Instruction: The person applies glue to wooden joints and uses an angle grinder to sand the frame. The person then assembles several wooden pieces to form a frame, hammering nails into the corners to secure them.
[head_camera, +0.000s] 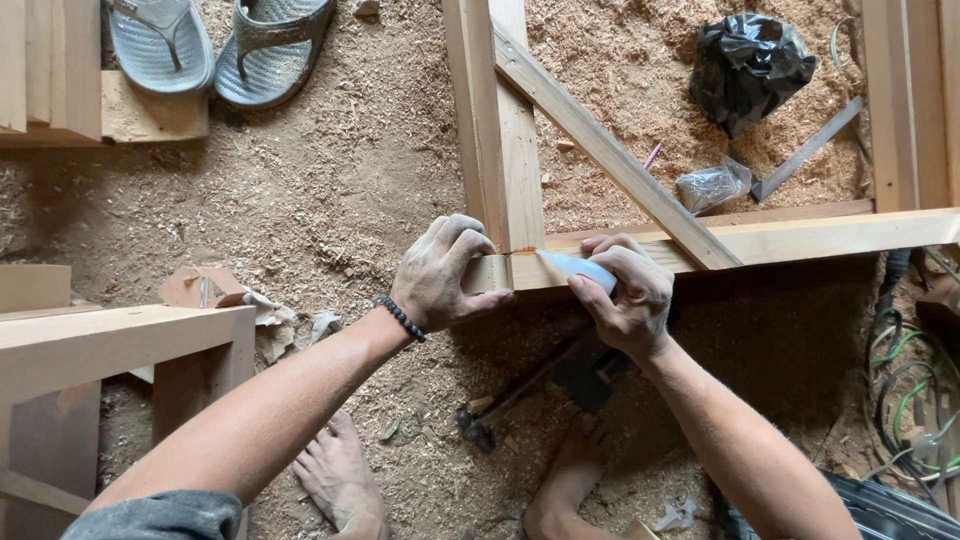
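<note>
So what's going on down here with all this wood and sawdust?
A person is working on a wooden frame that lies over a sawdust-covered floor. The left hand grips the frame's corner joint, and the right hand holds a small white squeeze bottle with its tip at the seam. A hammer lies below, near the person's bare feet.

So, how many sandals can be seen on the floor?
2. One grey sandal lies at the top left, and the other sandal lies just right of it; both are partly cut off by the frame.
</note>
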